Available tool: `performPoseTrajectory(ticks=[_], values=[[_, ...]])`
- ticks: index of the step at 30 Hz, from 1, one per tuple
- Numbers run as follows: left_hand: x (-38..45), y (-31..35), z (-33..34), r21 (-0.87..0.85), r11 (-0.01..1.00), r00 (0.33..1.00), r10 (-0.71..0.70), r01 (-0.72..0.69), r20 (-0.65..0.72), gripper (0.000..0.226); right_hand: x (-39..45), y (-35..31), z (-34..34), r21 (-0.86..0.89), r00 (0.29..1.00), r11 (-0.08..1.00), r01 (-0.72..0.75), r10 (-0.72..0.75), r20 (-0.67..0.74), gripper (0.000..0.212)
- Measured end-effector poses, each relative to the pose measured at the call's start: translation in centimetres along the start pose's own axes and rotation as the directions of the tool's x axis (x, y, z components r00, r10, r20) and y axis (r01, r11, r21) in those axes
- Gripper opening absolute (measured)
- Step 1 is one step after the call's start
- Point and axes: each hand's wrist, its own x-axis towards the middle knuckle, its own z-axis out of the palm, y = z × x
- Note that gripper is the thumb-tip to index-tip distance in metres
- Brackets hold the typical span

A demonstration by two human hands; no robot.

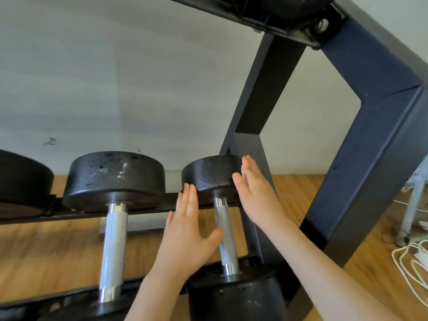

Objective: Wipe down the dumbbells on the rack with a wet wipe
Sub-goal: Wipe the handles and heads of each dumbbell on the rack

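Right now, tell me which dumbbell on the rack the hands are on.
The rightmost dumbbell, next to the rack's upright post. Both hands flank its far head: left hand on one side, right hand on the other. The middle dumbbell is untouched.

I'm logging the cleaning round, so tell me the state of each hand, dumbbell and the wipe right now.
left hand: open, fingers straight, touching the rightmost dumbbell's far head
right hand: open, pressing a wipe flat on that head's right side
wet wipe: mostly hidden under the right hand
rightmost dumbbell: resting on the rack
middle dumbbell: on the rack, untouched, scuffed
rack: upright
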Motion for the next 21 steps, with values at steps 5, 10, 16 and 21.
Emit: performPoseTrajectory(ticks=[5,10,16,21], values=[[0.2,-0.1,-0.3,-0.027,0.999,1.000,0.025,-0.024,0.012,0.094,0.3,-4.0,1.9,-0.457,0.900,0.778,0.432,-0.401,0.169,0.056],[-0.1,0.2,-0.5,0.012,1.000,0.997,0.016,-0.017,0.075,0.099,-2.0,-1.0,2.1,-0.235,0.952,0.925,0.299,-0.304,0.012,0.058],[0.2,-0.1,-0.4,-0.022,0.999,0.997,0.031,-0.029,0.072,0.099,0.9,-2.7,1.3,-0.238,0.976,0.947,0.215,-0.218,0.016,0.055],[0.1,-0.2,-0.5,-0.033,0.998,0.996,0.061,-0.059,0.064,0.095,-1.4,-3.0,3.4,-0.476,0.863,0.739,0.476,-0.496,0.094,0.050]])
